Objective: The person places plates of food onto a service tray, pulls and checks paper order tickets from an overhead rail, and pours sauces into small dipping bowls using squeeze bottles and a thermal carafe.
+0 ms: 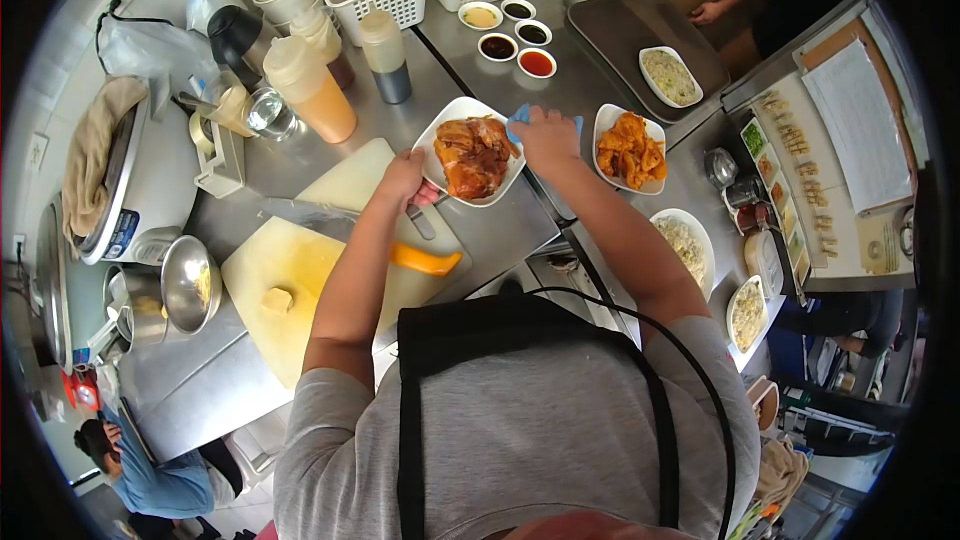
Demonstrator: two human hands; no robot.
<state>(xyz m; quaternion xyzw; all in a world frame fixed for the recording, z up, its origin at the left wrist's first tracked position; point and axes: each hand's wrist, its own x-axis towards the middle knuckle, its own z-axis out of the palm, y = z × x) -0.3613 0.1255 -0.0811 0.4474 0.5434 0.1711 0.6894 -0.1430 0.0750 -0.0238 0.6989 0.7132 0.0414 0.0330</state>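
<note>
My left hand grips the left edge of a white square plate, thumb on the rim and fingers underneath. A large piece of browned, glazed meat lies on the plate. At the plate's right rim, my right hand is closed on a blue cloth. Just right of that hand stands another white plate with orange-coated fried pieces. Below my left hand are cutting boards, a wide-bladed knife and a knife with a yellow handle.
Squeeze bottles stand at the upper left. Small sauce bowls sit ahead, beside a dark tray bearing a rice dish. More rice dishes line the right. A co-worker's hand shows at the top right; another person is lower left.
</note>
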